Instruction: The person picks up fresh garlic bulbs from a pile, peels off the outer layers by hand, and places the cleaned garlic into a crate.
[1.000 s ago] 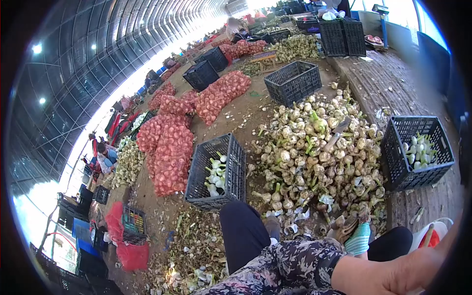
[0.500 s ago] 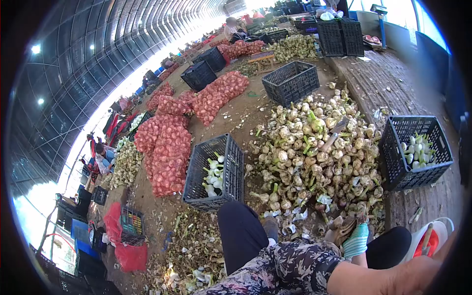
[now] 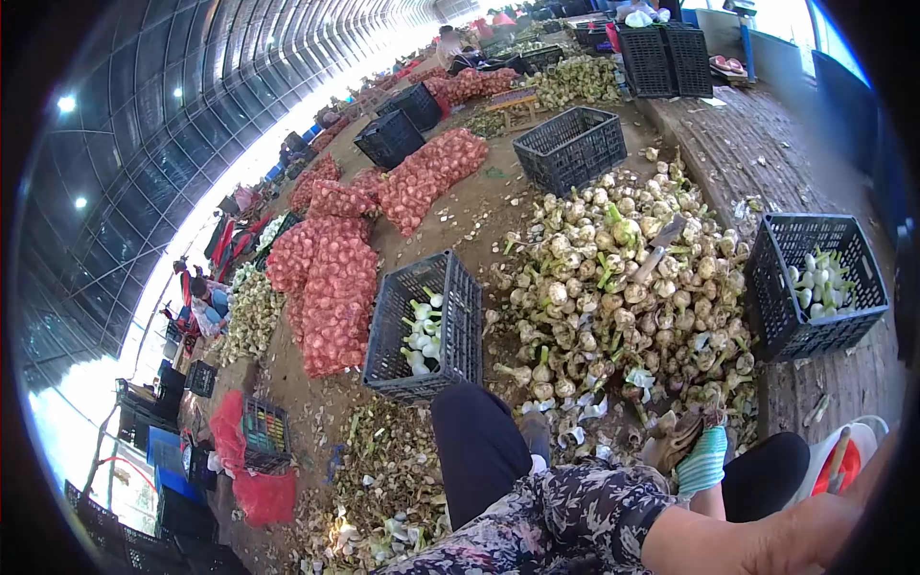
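My left hand point(image 3: 692, 454) wears a glove with a teal striped cuff and a dirty brown palm. It is low at the near edge of a big heap of garlic bulbs point(image 3: 613, 297), between my knees. Its fingers look curled in, but what they hold is hidden. My bare right arm point(image 3: 747, 541) stretches across to the right; the hand itself lies beyond the view. Near that arm stands a white bucket point(image 3: 874, 433) with something red and a wooden handle point(image 3: 839, 448) in it. A flat-bladed tool point(image 3: 661, 246) with a wooden handle rests on the heap.
Black crates holding trimmed white garlic stand left point(image 3: 424, 374) and right point(image 3: 810, 335) of the heap; another crate point(image 3: 570, 151) stands behind it. Filled red mesh sacks point(image 3: 331, 297) lie left. Peelings point(image 3: 383, 479) litter the ground. A person point(image 3: 209, 305) sits far left. A ridged ledge point(image 3: 738, 144) runs along the right.
The view has shifted slightly, so most things sit a little further right, with the crates and heap a bit higher. The gloved left hand stays at the heap's near edge.
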The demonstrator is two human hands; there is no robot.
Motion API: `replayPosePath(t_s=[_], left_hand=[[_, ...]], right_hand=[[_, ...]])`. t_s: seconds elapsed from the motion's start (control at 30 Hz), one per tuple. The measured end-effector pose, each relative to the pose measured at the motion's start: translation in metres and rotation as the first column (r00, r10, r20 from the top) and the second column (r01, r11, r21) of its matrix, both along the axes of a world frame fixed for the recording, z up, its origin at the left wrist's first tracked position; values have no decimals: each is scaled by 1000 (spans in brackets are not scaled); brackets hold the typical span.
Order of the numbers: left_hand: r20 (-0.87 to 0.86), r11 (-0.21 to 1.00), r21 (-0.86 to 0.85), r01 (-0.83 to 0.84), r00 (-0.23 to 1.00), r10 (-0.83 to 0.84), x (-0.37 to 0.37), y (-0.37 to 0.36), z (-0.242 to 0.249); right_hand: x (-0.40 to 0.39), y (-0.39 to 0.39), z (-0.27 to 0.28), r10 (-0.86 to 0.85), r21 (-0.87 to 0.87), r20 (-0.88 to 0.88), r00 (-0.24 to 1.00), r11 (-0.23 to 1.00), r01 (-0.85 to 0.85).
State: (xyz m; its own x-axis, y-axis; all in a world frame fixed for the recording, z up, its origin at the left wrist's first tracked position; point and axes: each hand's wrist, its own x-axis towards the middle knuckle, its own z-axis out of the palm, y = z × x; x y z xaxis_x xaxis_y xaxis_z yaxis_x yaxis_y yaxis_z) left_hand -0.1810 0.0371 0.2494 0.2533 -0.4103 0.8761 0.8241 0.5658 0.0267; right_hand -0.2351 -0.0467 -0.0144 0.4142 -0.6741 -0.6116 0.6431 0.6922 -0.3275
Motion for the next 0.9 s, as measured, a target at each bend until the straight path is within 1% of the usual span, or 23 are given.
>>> replayPosePath(t_s=[0.07, 0.1, 0.2, 0.27, 0.33, 0.4, 0.5, 0.6, 0.7, 0.8, 0.83, 0.87, 0.9], left_hand=[[-1, 1000, -11, 2, 1000, -2, -1, -1, 0], [-2, 1000, -11, 1, 1000, -1, -1, -1, 0], [-3, 1000, 0, -7, 1000, 7, 0, 2, -1], [-3, 1000, -5, 0, 1000, 0, -1, 1, 0], [-1, 1000, -5, 0, 1000, 0, -1, 2, 1], [-7, 1000, -2, -6, 1000, 6, 0, 3, 1], [-11, 1000, -11, -5, 1000, 5, 0, 2, 1], [-8, 1000, -8, -4, 1000, 4, 0, 2, 2], [-9, 1000, -5, -13, 1000, 13, 1, 4, 2], [-11, 1000, -6, -8, 1000, 8, 1, 3, 1], [-11, 1000, -7, -6, 1000, 6, 1, 3, 1], [-12, 1000, -5, -9, 1000, 9, 1, 3, 1], [-11, 1000, -4, -10, 1000, 10, 2, 4, 1]], right_hand=[[0, -5, 3, -19, -82, -24, 1000, 996, 17], [-1, -4, 9, 28, -55, -7, 1000, 998, -29], [1, -1, 26, 76, -99, -55, 996, 992, -81], [3, -1, 13, 43, -141, -52, 998, 989, -50], [2, -2, -4, 59, -118, 3, 998, 991, -59], [-3, -9, -16, 119, -42, 113, 986, 992, -115], [3, 3, 42, 43, -151, -174, 984, 986, -69], [5, 4, 48, 17, -135, -209, 978, 990, -47], [7, 5, 52, 17, -83, -134, 991, 996, -28], [7, 7, 51, -5, -110, -150, 989, 994, -12], [4, 4, 32, 21, -83, -84, 996, 996, -28], [0, -3, -2, 46, -57, -17, 999, 997, -47], [2, -4, -5, 69, -32, 52, 996, 997, -67]])
